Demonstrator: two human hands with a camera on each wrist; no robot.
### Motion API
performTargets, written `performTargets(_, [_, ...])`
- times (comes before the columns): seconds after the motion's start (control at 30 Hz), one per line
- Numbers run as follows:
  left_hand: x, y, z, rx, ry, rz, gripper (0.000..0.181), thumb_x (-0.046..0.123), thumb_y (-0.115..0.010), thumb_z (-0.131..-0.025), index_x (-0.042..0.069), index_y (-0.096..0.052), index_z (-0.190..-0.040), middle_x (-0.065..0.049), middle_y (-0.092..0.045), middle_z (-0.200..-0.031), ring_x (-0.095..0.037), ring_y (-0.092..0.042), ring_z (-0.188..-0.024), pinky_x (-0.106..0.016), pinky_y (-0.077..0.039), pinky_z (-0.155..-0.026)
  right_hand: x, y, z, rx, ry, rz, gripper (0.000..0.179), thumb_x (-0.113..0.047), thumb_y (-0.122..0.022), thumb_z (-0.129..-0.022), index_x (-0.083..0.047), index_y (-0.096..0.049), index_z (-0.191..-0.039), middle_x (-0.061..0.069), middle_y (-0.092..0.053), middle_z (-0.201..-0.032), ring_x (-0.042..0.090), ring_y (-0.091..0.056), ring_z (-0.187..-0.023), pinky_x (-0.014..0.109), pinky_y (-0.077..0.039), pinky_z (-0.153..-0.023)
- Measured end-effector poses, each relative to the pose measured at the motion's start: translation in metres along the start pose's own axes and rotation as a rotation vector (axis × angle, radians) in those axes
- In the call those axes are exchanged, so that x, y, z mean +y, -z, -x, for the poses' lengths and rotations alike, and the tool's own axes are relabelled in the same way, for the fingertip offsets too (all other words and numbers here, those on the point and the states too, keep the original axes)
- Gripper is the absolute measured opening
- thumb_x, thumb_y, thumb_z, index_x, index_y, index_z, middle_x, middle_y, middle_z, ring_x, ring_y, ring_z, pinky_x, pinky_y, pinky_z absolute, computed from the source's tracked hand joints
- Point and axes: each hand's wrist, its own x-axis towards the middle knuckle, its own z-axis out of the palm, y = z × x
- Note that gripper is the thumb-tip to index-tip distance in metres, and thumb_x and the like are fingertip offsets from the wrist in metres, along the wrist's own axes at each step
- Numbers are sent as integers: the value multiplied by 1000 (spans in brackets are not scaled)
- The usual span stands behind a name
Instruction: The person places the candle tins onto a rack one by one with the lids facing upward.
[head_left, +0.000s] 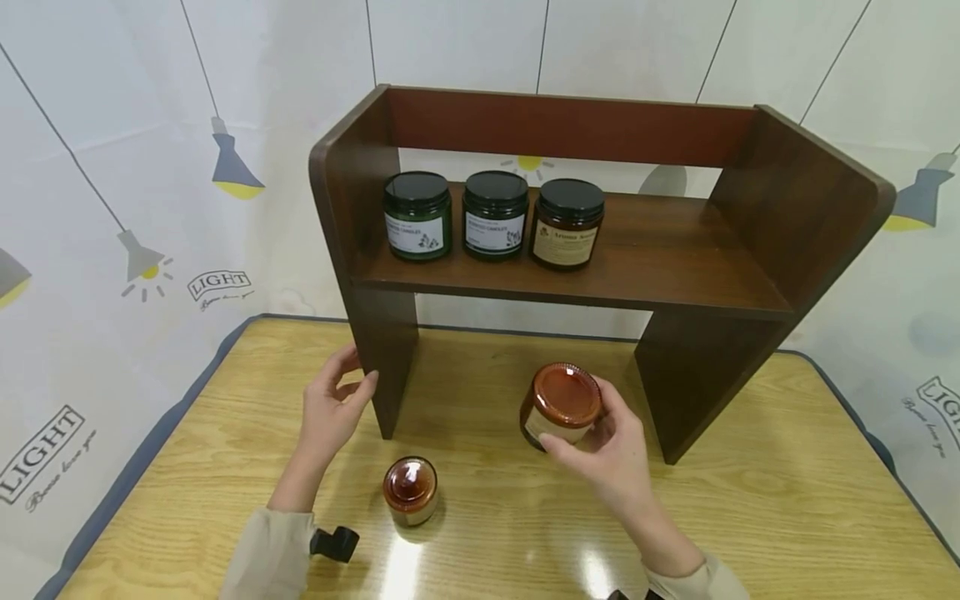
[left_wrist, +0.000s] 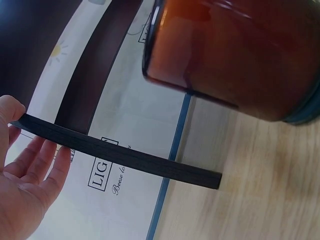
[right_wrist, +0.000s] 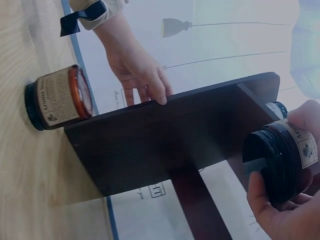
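My right hand (head_left: pixel 617 454) holds an amber glass candle jar (head_left: pixel 567 395) with a cream label, below the shelf board. This jar is upside down, its glass base up and its black lid (right_wrist: pixel 265 162) showing in the right wrist view. At the left, my left hand (head_left: pixel 330 412) grips the front edge of the side panel (left_wrist: pixel 125 156) of a dark brown wooden shelf (head_left: pixel 675 279), thumb on one side and fingers on the other. A second amber candle jar (head_left: pixel 410 490) stands inverted on the table, near my left forearm.
On the shelf board stand two green candle jars (head_left: pixel 417 217) (head_left: pixel 495 215) and one amber candle jar (head_left: pixel 567 223), black lids up, left of centre. The right side panel (head_left: pixel 705 375) rises beside my right hand. A wood-grain table (head_left: pixel 765 500) lies beneath; a printed wall covering (head_left: pixel 247 67) surrounds it.
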Motion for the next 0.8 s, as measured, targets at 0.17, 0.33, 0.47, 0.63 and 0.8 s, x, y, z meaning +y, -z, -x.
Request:
performTargets(0.17, [17,-2,0,3,-5,-2,35,-19,-59,-79,-17,-54,-114,7,-58,-98,-1,-56,-91,-15,-51,-69,-8,3,-6,7,22,18,56,19,-70,-64,10,-51,-117,2,-63,-104,11,-62,-93,20,-53,-76])
performTargets(0.33, [29,-3,0,-4,-3,-20,34,-19,-59,-79,-19,-53,-112,4,-58,-97,-1,-56,-90,-15,-52,-69,-17,6,-12,7,43,34,57,18,-70,-65,6,-54,-119,3,-63,-104,12,-62,-91,19,-53,-73])
performTargets(0.47, [29,-3,-1,-2,-15,-22,33,-19,-59,-79,-19,-53,-112,2,-58,-97,-1,-56,-90,-15,-51,-69,-20,8,-16,-1,99,13,57,18,-69,-66,4,-55,-119,5,-63,-106,12,-62,-92,19,-52,-75])
performTargets(0.63, [13,-2,-1,3,-17,0,35,-19,-60,-79,-16,-55,-114,4,-59,-97,-2,-56,-90,-15,-52,-68,-21,9,-19,-7,186,-63,56,19,-67,-66,3,-55,-118,7,-62,-107,13,-61,-93,18,-52,-76])
performTargets(0.8, [-1,0,0,3,-21,15,36,-16,-62,-80,-11,-57,-116,6,-60,-99,-4,-57,-91,-15,-52,-69,-24,12,-22,-3,230,-138,51,16,-67,-70,1,-57,-117,8,-62,-108,14,-59,-92,18,-51,-75])
